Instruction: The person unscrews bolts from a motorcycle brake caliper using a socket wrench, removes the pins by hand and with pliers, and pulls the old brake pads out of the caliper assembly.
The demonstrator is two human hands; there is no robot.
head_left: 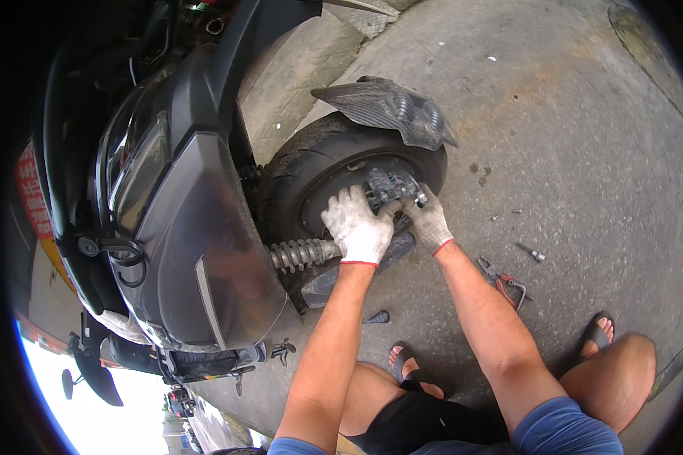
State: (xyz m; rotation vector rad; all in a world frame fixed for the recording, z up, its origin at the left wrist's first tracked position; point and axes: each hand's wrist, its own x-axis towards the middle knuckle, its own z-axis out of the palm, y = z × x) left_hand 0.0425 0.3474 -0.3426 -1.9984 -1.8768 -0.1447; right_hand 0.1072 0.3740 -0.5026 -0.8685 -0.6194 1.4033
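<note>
A dark, grimy brake caliper (391, 184) sits in front of the scooter's rear wheel (300, 168). My left hand (354, 226), in a white work glove with a red cuff, is closed at the caliper's near left side, with its fingers bent and its thumb against the lower edge. My right hand (430, 221), gloved the same way, grips the right end, where a small shiny metal part shows. Both thumbs almost meet beneath the caliper. The gloves hide much of the wheel hub. A coil spring shock absorber (303, 254) runs just left of my left wrist.
A dusty ribbed mudguard (395, 110) covers the wheel's far side. Grey scooter bodywork (197, 250) fills the left. On the concrete to the right lie a socket tool (530, 252), red-handled pliers (501, 282), a bent wrench (519, 292) and small bolts (496, 218). My sandalled feet are close by.
</note>
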